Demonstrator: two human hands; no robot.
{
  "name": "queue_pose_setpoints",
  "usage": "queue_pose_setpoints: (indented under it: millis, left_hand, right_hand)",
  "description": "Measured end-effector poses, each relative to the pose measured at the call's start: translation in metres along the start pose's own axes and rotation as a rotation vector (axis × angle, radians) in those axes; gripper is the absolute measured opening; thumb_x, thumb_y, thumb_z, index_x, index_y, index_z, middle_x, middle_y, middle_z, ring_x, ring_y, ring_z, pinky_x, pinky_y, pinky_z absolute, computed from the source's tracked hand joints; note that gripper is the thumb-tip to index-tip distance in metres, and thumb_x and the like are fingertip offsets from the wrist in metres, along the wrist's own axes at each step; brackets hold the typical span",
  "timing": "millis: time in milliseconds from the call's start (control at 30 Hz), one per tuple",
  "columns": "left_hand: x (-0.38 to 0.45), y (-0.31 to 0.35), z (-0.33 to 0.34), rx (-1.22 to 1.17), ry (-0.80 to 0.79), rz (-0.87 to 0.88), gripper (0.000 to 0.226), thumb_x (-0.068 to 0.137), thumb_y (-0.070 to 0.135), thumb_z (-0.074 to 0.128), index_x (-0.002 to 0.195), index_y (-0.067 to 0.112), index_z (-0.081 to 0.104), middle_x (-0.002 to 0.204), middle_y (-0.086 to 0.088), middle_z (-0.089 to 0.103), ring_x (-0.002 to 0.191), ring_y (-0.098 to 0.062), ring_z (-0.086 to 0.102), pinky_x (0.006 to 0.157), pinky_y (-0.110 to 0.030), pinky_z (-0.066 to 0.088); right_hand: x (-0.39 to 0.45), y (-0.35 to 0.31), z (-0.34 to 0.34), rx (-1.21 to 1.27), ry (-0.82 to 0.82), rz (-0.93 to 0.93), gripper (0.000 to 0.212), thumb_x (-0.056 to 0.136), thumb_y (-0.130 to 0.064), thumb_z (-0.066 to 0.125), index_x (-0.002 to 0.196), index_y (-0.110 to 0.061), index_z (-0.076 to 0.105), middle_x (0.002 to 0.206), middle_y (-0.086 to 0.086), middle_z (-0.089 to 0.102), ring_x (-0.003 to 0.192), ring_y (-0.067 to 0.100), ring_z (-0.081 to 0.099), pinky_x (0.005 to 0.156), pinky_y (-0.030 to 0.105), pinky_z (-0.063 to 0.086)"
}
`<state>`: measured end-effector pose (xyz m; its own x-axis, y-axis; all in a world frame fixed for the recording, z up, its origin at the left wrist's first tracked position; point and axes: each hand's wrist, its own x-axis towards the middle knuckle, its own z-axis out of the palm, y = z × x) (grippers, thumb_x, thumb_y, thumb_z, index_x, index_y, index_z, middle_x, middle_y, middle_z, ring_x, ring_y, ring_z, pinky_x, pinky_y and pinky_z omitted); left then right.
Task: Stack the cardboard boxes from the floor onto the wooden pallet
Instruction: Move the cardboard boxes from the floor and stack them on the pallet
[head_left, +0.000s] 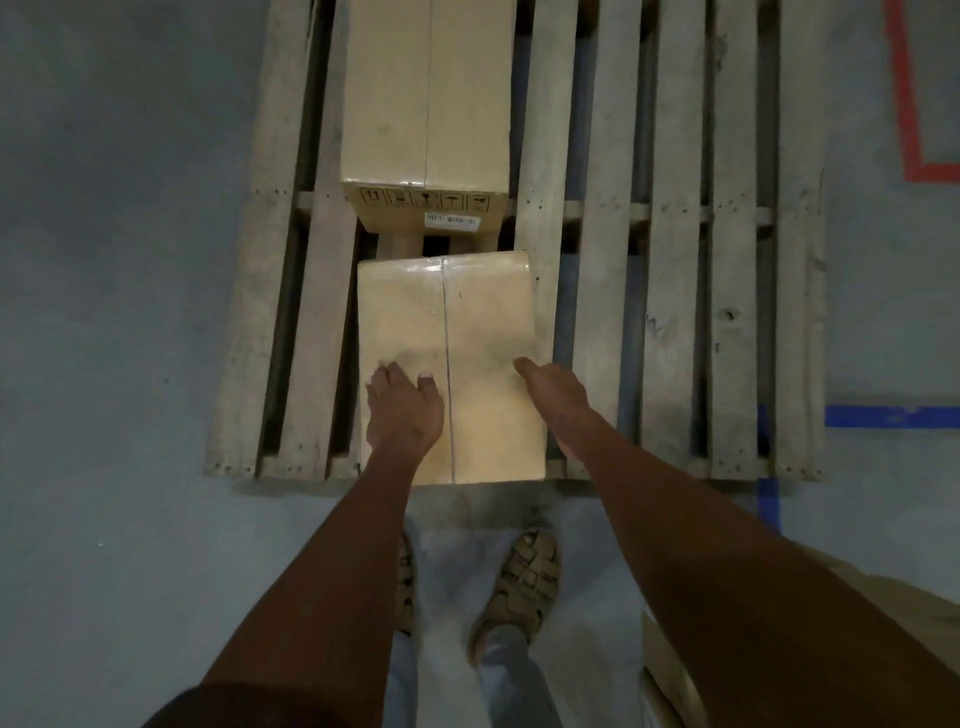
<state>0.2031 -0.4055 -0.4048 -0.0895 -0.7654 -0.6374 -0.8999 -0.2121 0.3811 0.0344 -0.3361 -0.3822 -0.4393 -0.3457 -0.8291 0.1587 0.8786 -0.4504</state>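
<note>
A tan cardboard box (483, 332) lies on the near left part of the wooden pallet (670, 291), its near end level with the pallet's front edge. My left hand (402, 410) rests flat on the box's top near its left side, fingers relaxed. My right hand (553, 397) hovers over or touches the box's right edge with straight fingers. A second, taller cardboard box (426, 98) with handling symbols and a barcode label stands farther back on the same slats, a small gap between the two.
Grey concrete floor surrounds the pallet. Blue tape (883, 415) and red tape (914, 130) mark the floor at right. Another cardboard box's corner (670, 670) shows at bottom right. My sandalled feet (524, 582) stand just before the pallet's front edge.
</note>
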Motion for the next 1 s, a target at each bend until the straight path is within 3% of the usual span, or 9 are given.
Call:
queue_pose_setpoints:
  millis: [100, 233, 333, 400, 500, 667, 800, 900, 1000]
  left_hand:
    - [0.004, 0.0, -0.026, -0.091, 0.002, -0.085, 0.09, 0.101, 0.064, 0.038, 0.157, -0.004, 0.023, 0.164, -0.026, 0.022, 0.151, -0.041, 0.025, 0.122, -0.051, 0.026]
    - [0.005, 0.0, -0.085, -0.306, -0.196, -0.144, 0.094, 0.094, 0.078, 0.024, 0.152, 0.007, 0.042, 0.157, -0.021, 0.041, 0.142, -0.039, 0.041, 0.113, -0.05, 0.034]
    - [0.007, -0.004, -0.115, -0.437, -0.301, -0.165, 0.093, 0.09, 0.081, 0.025, 0.158, 0.017, 0.031, 0.163, -0.013, 0.033, 0.147, -0.037, 0.035, 0.111, -0.06, 0.032]
    - [0.006, -0.007, -0.125, -0.508, -0.347, -0.187, 0.096, 0.087, 0.083, 0.031, 0.161, 0.022, 0.024, 0.166, -0.011, 0.028, 0.149, -0.037, 0.032, 0.113, -0.067, 0.03]
    - [0.003, -0.009, -0.125, -0.569, -0.352, -0.19, 0.09, 0.09, 0.08, 0.034, 0.16, 0.024, 0.024, 0.164, -0.01, 0.03, 0.149, -0.036, 0.031, 0.113, -0.069, 0.03]
    - [-0.004, -0.019, -0.12, -0.653, -0.243, -0.168, 0.068, 0.1, 0.071, 0.019, 0.139, 0.024, 0.049, 0.122, 0.005, 0.057, 0.119, -0.024, 0.052, 0.106, -0.051, 0.038]
    - [0.007, -0.043, -0.132, -0.816, -0.128, -0.226, 0.068, 0.103, 0.067, 0.017, 0.12, 0.026, 0.069, 0.107, -0.004, 0.076, 0.101, -0.028, 0.07, 0.093, -0.046, 0.054]
    - [0.014, -0.062, -0.147, -0.827, -0.07, -0.272, 0.059, 0.106, 0.055, 0.026, 0.132, 0.021, 0.065, 0.121, -0.009, 0.073, 0.109, -0.029, 0.068, 0.098, -0.049, 0.052]
    - [0.018, -0.07, -0.153, -0.847, -0.08, -0.325, 0.043, 0.103, 0.045, 0.04, 0.113, 0.02, 0.073, 0.104, -0.008, 0.077, 0.094, -0.027, 0.07, 0.083, -0.043, 0.056]
  right_hand:
    - [-0.011, -0.01, 0.004, 0.101, -0.026, -0.032, 0.054, 0.1, -0.053, 0.047, 0.122, -0.007, 0.065, 0.112, 0.009, 0.07, 0.097, 0.025, 0.067, 0.094, 0.042, 0.055]
    - [-0.017, -0.026, 0.015, 0.249, -0.192, 0.017, 0.03, 0.101, -0.013, 0.056, 0.128, 0.001, 0.059, 0.089, 0.011, 0.07, 0.06, 0.015, 0.067, 0.069, 0.027, 0.06]
    - [-0.015, -0.028, 0.03, 0.183, -0.175, 0.07, 0.063, 0.096, -0.008, 0.065, 0.149, -0.013, 0.032, 0.113, 0.019, 0.067, 0.079, 0.019, 0.066, 0.079, 0.034, 0.06]
    - [-0.013, -0.025, 0.037, 0.112, -0.151, 0.11, 0.107, 0.08, -0.035, 0.083, 0.156, -0.026, 0.009, 0.137, 0.023, 0.053, 0.104, 0.027, 0.064, 0.084, 0.043, 0.058]
    - [-0.011, -0.02, 0.049, -0.072, -0.146, 0.184, 0.166, 0.031, -0.073, 0.089, 0.158, -0.033, -0.011, 0.163, 0.017, 0.02, 0.145, 0.042, 0.033, 0.109, 0.065, 0.038]
    - [-0.022, -0.022, 0.089, 0.093, -0.131, -0.039, 0.132, 0.04, -0.088, 0.079, 0.145, -0.018, 0.043, 0.137, 0.004, 0.06, 0.124, 0.027, 0.06, 0.1, 0.049, 0.053]
    - [-0.027, -0.035, 0.101, 0.053, -0.092, -0.087, 0.077, 0.092, -0.075, 0.04, 0.121, -0.009, 0.066, 0.115, 0.006, 0.068, 0.101, 0.025, 0.064, 0.095, 0.04, 0.054]
    - [-0.029, -0.041, 0.107, 0.005, -0.106, -0.153, 0.06, 0.097, -0.064, 0.045, 0.092, -0.01, 0.069, 0.092, 0.006, 0.069, 0.085, 0.021, 0.063, 0.079, 0.032, 0.05]
    - [-0.029, -0.045, 0.114, -0.008, -0.097, -0.191, 0.042, 0.098, -0.053, 0.054, 0.093, -0.014, 0.068, 0.09, 0.003, 0.068, 0.088, 0.022, 0.065, 0.08, 0.034, 0.053]
